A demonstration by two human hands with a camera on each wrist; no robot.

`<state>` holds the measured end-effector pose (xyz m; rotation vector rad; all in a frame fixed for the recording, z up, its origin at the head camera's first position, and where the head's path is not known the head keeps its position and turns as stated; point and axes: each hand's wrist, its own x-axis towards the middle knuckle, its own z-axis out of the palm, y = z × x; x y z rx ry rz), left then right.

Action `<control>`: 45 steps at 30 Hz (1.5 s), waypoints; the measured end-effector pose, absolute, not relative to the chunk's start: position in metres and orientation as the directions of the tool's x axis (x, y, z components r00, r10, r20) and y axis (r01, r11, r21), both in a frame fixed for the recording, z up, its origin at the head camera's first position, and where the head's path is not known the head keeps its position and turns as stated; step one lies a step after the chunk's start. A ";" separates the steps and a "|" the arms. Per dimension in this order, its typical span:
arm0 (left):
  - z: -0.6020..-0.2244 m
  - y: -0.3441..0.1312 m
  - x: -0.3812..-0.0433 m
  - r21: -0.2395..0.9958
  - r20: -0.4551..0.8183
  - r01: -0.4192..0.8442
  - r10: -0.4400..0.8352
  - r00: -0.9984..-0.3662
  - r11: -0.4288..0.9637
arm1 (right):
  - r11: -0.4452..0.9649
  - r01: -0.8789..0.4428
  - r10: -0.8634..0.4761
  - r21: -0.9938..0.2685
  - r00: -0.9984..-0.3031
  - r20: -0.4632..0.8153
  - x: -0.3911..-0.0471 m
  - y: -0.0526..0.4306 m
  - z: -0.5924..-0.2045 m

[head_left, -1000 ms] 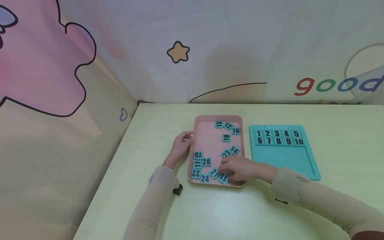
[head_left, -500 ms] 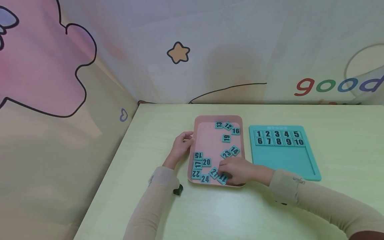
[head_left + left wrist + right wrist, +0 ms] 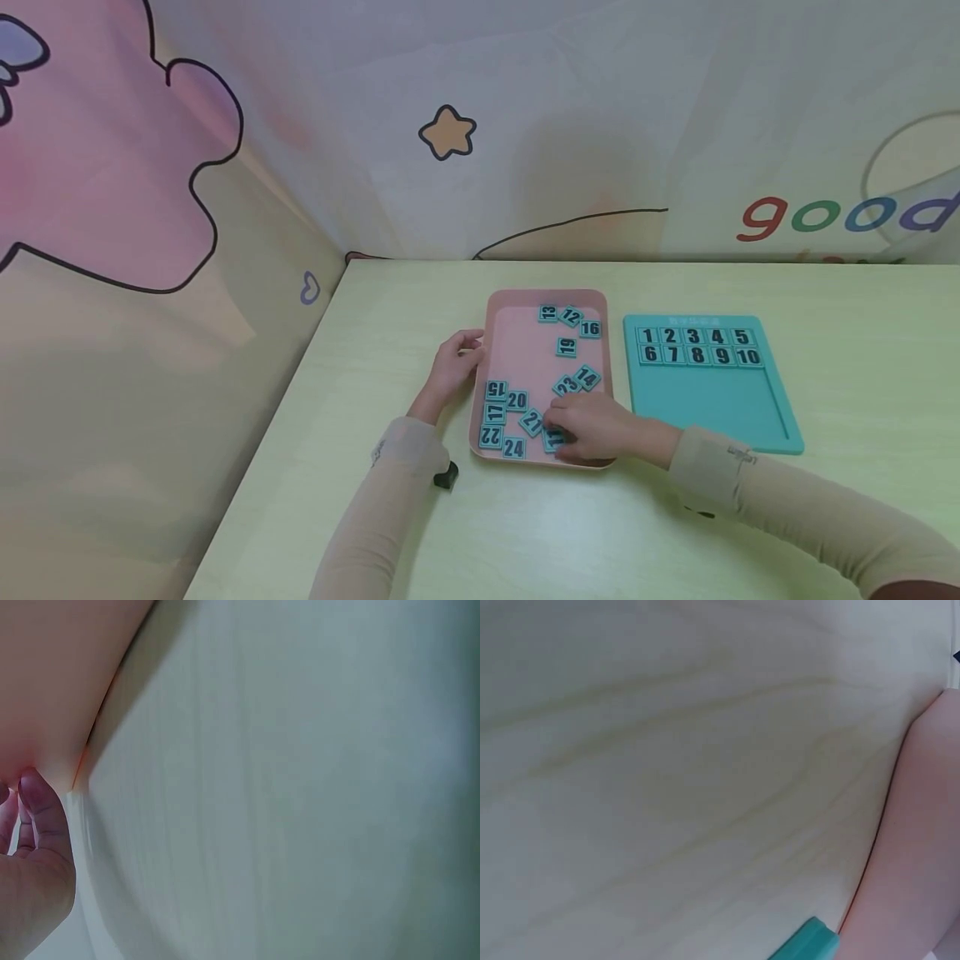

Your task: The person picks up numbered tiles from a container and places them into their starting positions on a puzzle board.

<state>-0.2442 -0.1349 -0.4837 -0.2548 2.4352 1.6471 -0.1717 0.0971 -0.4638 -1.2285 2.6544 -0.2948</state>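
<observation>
A pink tray [image 3: 510, 358] holds several small teal number tiles, among them 21 [image 3: 531, 422], 24 [image 3: 513, 448] and 20 [image 3: 517, 401]. My right hand [image 3: 592, 423] reaches over the tray's near right part, its bent index finger and thumb pinching the number tile 11 [image 3: 552, 439], which the fingers partly cover. Just beyond its knuckles lie tiles 23 [image 3: 566, 385] and 14 [image 3: 587, 378]. At the tray's left side, my left hand [image 3: 450, 371] touches the outer wall with relaxed fingers; the left wrist view has its thumb [image 3: 45, 810] against that wall.
A teal board [image 3: 697, 392] stands right of the tray, with tiles 1 to 10 in its two top rows and a bare recess below. The tray wall [image 3: 907, 847] and a board corner [image 3: 810, 941] show in the right wrist view. Behind the table [image 3: 405, 308] hangs a printed backdrop.
Under my right fingers, tile 11 has turned more upright and shifted slightly left. Tile 21 has moved up and left, and tile 20 slightly up. My left hand stays in place.
</observation>
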 end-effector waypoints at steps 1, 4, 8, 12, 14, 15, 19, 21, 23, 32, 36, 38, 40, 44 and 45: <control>-0.484 -0.135 -0.244 0.898 -0.251 -0.246 -0.035 -0.967 0.366 | 0.636 -0.726 -0.766 -0.261 -0.635 -0.097 -0.171 0.097 -0.464; -0.484 -0.135 -0.245 0.899 -0.252 -0.247 -0.035 -0.967 0.361 | 0.629 -0.735 -0.771 -0.252 -0.631 -0.084 -0.171 0.097 -0.465; -0.485 -0.134 -0.245 0.900 -0.252 -0.247 -0.035 -0.967 0.359 | 0.607 -0.755 -0.789 -0.247 -0.611 -0.068 -0.171 0.098 -0.467; -0.485 -0.134 -0.246 0.898 -0.247 -0.242 -0.035 -0.968 0.368 | 0.576 -0.776 -0.813 -0.257 -0.578 -0.075 -0.171 0.100 -0.465; -0.486 -0.135 -0.247 0.896 -0.245 -0.240 -0.036 -0.969 0.373 | 0.566 -0.781 -0.820 -0.265 -0.567 -0.083 -0.171 0.101 -0.464; -0.486 -0.134 -0.247 0.895 -0.245 -0.240 -0.035 -0.969 0.375 | 0.565 -0.780 -0.821 -0.270 -0.564 -0.088 -0.171 0.101 -0.463; -0.486 -0.134 -0.247 0.895 -0.245 -0.240 -0.036 -0.969 0.377 | 0.574 -0.769 -0.816 -0.281 -0.567 -0.114 -0.172 0.101 -0.462; -0.486 -0.134 -0.246 0.895 -0.247 -0.242 -0.035 -0.968 0.375 | 0.583 -0.761 -0.810 -0.285 -0.571 -0.131 -0.172 0.101 -0.461; -0.485 -0.134 -0.246 0.894 -0.253 -0.248 -0.035 -0.967 0.374 | 0.593 -0.751 -0.803 -0.292 -0.577 -0.147 -0.172 0.100 -0.461; -0.479 -0.134 -0.244 0.893 -0.267 -0.258 -0.026 -0.963 0.369 | 0.643 -0.681 -0.763 -0.351 -0.612 -0.210 -0.173 0.099 -0.461; -0.484 -0.135 -0.245 0.896 -0.256 -0.249 -0.029 -0.966 0.369 | 0.638 -0.683 -0.766 -0.355 -0.607 -0.209 -0.173 0.099 -0.460; -0.484 -0.135 -0.245 0.895 -0.257 -0.249 -0.029 -0.966 0.371 | 0.630 -0.690 -0.773 -0.356 -0.602 -0.201 -0.173 0.100 -0.459; -0.483 -0.135 -0.245 0.896 -0.254 -0.246 -0.029 -0.967 0.369 | 0.616 -0.704 -0.783 -0.354 -0.593 -0.186 -0.173 0.100 -0.460; -0.483 -0.135 -0.245 0.897 -0.253 -0.246 -0.027 -0.967 0.366 | 0.602 -0.723 -0.793 -0.340 -0.590 -0.152 -0.176 0.104 -0.460; -0.482 -0.135 -0.244 0.897 -0.254 -0.246 -0.027 -0.967 0.366 | 0.602 -0.726 -0.793 -0.334 -0.594 -0.138 -0.177 0.105 -0.459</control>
